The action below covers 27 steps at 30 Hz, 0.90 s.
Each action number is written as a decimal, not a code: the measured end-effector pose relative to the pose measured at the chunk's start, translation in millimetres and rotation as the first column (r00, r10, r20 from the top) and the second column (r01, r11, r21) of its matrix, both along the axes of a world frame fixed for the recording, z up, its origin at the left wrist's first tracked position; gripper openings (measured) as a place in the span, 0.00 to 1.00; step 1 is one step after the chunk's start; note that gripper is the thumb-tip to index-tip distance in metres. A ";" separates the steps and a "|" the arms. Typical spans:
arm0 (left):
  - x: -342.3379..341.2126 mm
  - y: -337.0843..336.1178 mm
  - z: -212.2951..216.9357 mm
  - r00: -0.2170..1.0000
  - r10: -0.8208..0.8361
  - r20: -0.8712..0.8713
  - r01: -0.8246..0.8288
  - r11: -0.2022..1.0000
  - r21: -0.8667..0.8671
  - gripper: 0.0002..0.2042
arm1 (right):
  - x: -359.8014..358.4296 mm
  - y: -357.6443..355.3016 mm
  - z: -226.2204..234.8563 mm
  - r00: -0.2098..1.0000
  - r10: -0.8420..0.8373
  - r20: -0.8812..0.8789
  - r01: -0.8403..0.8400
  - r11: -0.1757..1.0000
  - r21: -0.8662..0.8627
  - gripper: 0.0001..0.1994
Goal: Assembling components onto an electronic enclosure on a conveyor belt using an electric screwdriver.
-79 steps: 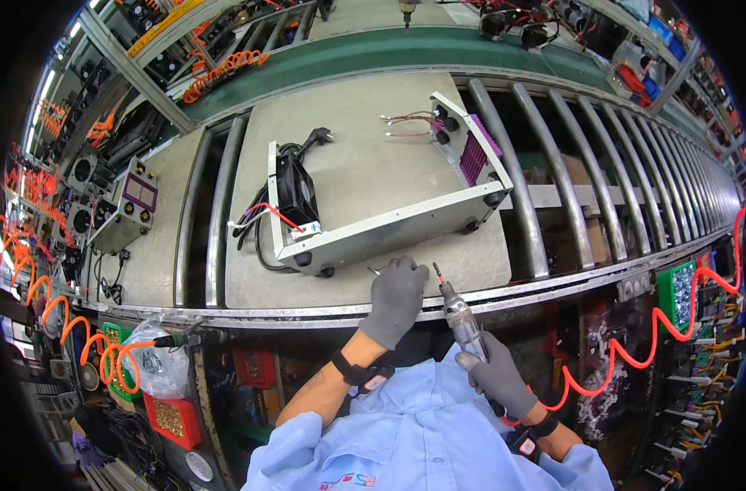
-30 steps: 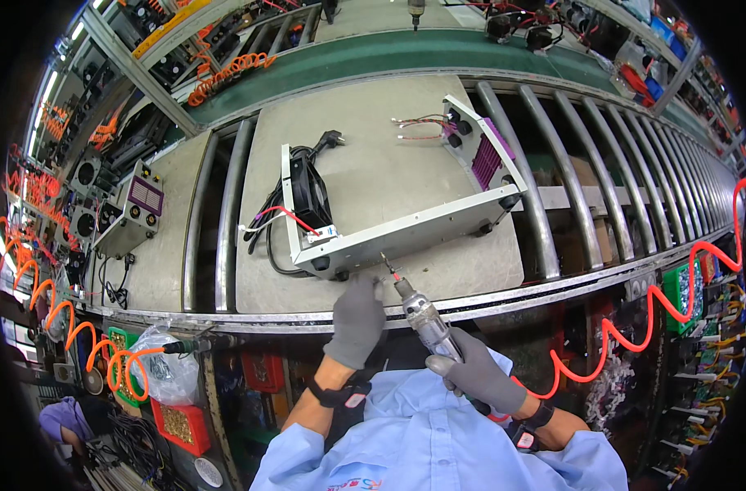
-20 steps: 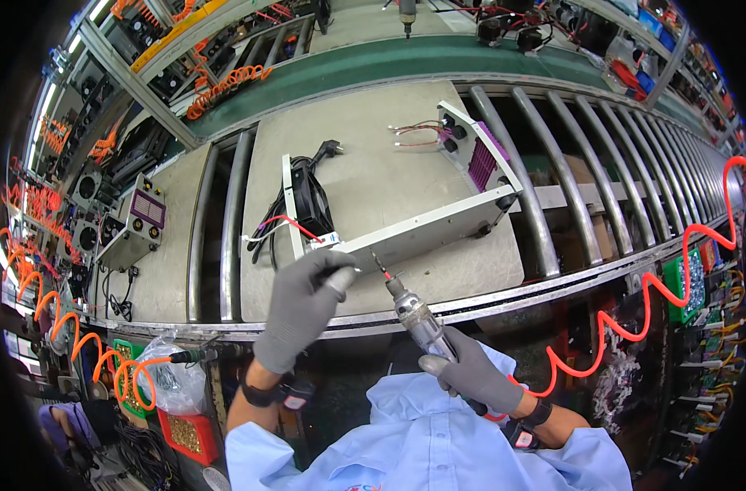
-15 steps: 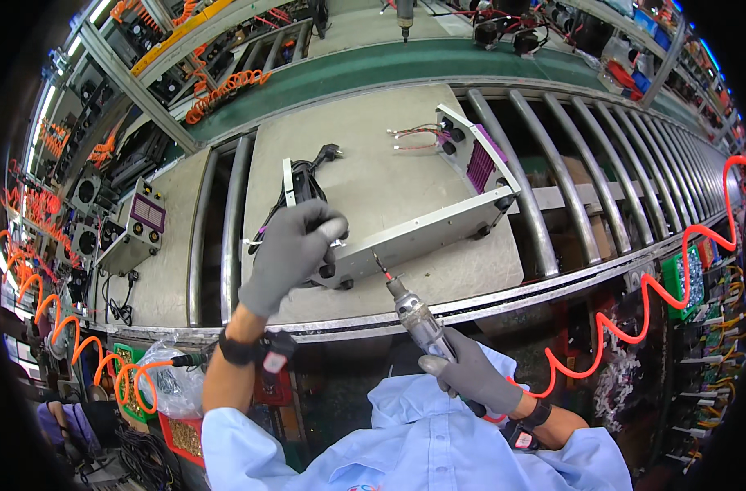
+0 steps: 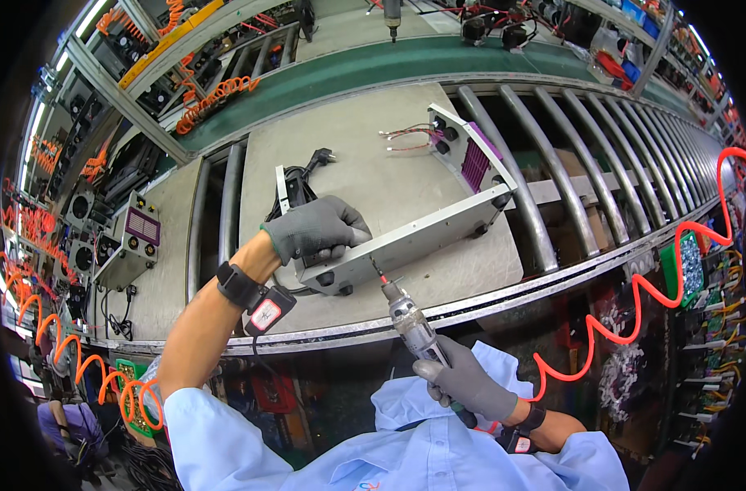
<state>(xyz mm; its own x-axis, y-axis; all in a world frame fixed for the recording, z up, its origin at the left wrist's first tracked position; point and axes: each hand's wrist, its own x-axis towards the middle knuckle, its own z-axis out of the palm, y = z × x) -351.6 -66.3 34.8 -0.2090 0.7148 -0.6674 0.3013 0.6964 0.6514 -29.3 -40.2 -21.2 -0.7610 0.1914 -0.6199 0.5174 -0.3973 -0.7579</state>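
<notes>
Two gloved hands are at work on one long metal case [image 5: 414, 237]. I see the case as a light grey, box-shaped housing, lying on a grey board [image 5: 365, 172] on the roller conveyor [image 5: 569, 164]. Its long side panel faces me and runs up to the right. The far end has a purple vented panel [image 5: 475, 159] with black knobs, and thin red wires [image 5: 410, 139] come out beside it. At the near end there are small black feet under the edge. A black cable with plug [image 5: 307, 168] lies behind the near end.

My left hand [image 5: 316, 229] is on the near left corner of the case, from above. The fingers are curled over the top edge and close on it, so the hand presses and holds this corner. A black wrist strap with a tag [image 5: 254, 299] is on this forearm.

My right hand [image 5: 467, 385] is lower, near my chest, well apart from the case. It is closed tight around the handle of a screwdriver [image 5: 410, 323]. The tool points up and to the left, and its thin bit reaches the side panel just to the right of my left hand. I cannot tell if the tip really sits in a screw. An orange coiled hose [image 5: 635, 303] hangs to the right.
</notes>
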 end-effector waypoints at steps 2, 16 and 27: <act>0.5 -0.4 -1.6 0.999 -0.030 -0.031 0.030 0.999 0.023 0.09 | -0.1 -2.2 -4.6 1.000 -0.004 -0.012 0.004 1.000 -0.021 0.19; 1.2 4.5 -7.7 0.983 -0.100 -0.156 0.095 0.995 -0.040 0.12 | 2.5 -9.0 -21.1 0.990 -0.073 -0.120 0.053 0.985 -0.165 0.19; -1.6 3.9 -15.0 0.988 -0.075 -0.132 0.067 0.996 -0.062 0.13 | -1.6 -13.0 -13.0 0.999 -0.037 -0.020 0.035 0.997 -0.067 0.22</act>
